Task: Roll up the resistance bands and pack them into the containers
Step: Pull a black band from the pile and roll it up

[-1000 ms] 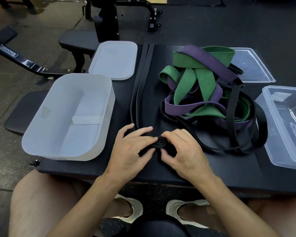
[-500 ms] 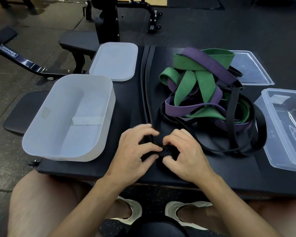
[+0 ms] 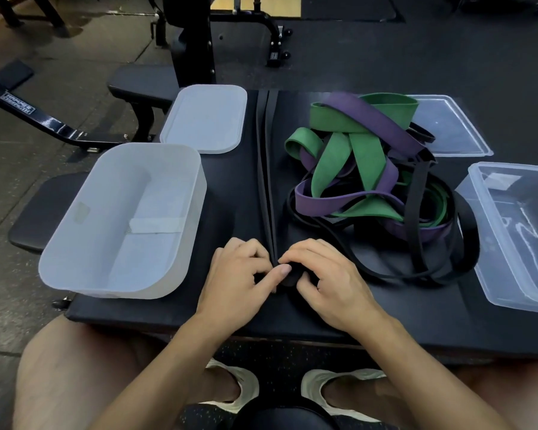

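Observation:
A long black resistance band [image 3: 267, 169] lies straight down the middle of the black padded bench [image 3: 230, 193]. Its near end is wound into a small roll [image 3: 288, 277]. My left hand [image 3: 239, 274] and my right hand [image 3: 326, 274] both pinch that roll, fingers curled round it from either side. To the right lies a tangled pile of green, purple and black bands [image 3: 370, 169]. A white frosted container [image 3: 121, 218] stands empty at the left. A clear container [image 3: 516, 234] sits at the right edge.
A white lid [image 3: 205, 117] lies behind the frosted container, and a clear lid [image 3: 448, 128] behind the pile. Gym benches and a rack frame [image 3: 193, 41] stand on the floor beyond. My knees and shoes show below the bench's front edge.
The stretched band has swung from a leftward slant to lie straight. Both hands have kept turning the roll at its near end, which sits a little more upright between the fingers.

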